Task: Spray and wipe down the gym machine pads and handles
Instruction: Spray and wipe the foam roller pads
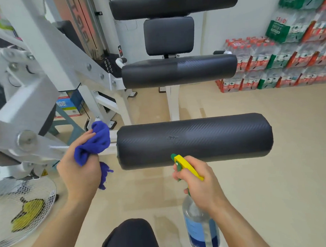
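A black roller pad (216, 139) lies across the middle of the view, with a small wet spot on its top. My right hand (198, 182) grips a clear spray bottle (200, 228) by its yellow and green trigger head, whose nozzle points at the pad's near side. My left hand (81, 172) holds a bunched blue cloth (94, 144) just left of the pad's end. Farther back are a second roller pad (178, 71), a square back pad (169, 36) and a top pad (174, 2).
The machine's white steel frame (46, 77) fills the left side. A floor fan with a wire guard (20, 212) lies at lower left. Stacked packs of bottled water (288, 58) line the right wall. My dark-clad knee (129, 240) shows at the bottom. Beige floor spreads on the right.
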A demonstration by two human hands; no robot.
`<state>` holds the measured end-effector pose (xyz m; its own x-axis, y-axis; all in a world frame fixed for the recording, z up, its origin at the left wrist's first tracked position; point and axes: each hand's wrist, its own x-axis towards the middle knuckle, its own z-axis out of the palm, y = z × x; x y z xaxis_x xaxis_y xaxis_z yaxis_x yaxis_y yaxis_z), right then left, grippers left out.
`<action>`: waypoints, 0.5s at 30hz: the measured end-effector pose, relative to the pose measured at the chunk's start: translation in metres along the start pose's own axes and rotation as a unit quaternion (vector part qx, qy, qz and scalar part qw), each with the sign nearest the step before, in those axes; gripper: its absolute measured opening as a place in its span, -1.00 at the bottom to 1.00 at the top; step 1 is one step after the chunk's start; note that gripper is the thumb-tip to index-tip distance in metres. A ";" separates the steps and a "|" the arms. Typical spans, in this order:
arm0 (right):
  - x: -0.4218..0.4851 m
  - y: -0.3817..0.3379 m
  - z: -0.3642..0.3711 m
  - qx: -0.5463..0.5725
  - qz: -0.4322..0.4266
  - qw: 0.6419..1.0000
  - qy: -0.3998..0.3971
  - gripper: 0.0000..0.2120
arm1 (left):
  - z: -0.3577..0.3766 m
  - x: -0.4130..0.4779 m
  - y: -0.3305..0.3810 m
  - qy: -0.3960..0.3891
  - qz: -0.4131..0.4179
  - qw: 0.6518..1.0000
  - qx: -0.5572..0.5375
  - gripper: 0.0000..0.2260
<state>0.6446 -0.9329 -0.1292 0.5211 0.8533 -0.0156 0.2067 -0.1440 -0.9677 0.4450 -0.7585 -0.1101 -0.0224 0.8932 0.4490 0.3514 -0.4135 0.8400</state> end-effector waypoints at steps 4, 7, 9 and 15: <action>0.003 -0.010 0.025 -0.047 -0.021 0.998 -0.025 -0.80 | 0.004 0.007 -0.001 0.006 -0.066 0.997 -0.036 -0.65; 0.004 -0.013 0.035 -0.031 -0.012 0.999 -0.002 -0.80 | 0.009 0.004 0.005 0.004 -0.060 0.997 -0.045 -0.63; 0.002 -0.010 0.031 -0.005 0.009 1.000 0.010 -0.81 | 0.014 0.001 0.010 -0.002 -0.047 0.998 -0.036 -0.59; -0.016 0.007 -0.040 0.102 0.089 0.975 0.178 -0.81 | 0.060 -0.017 0.027 -0.079 0.062 0.995 -0.018 -0.58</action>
<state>0.6703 -0.9675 -0.1254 0.7954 0.5911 -0.1343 -0.0624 -0.1406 -0.9881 0.5108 -0.7741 -0.1135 0.1678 0.8508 0.4981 0.3088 -0.5252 0.7930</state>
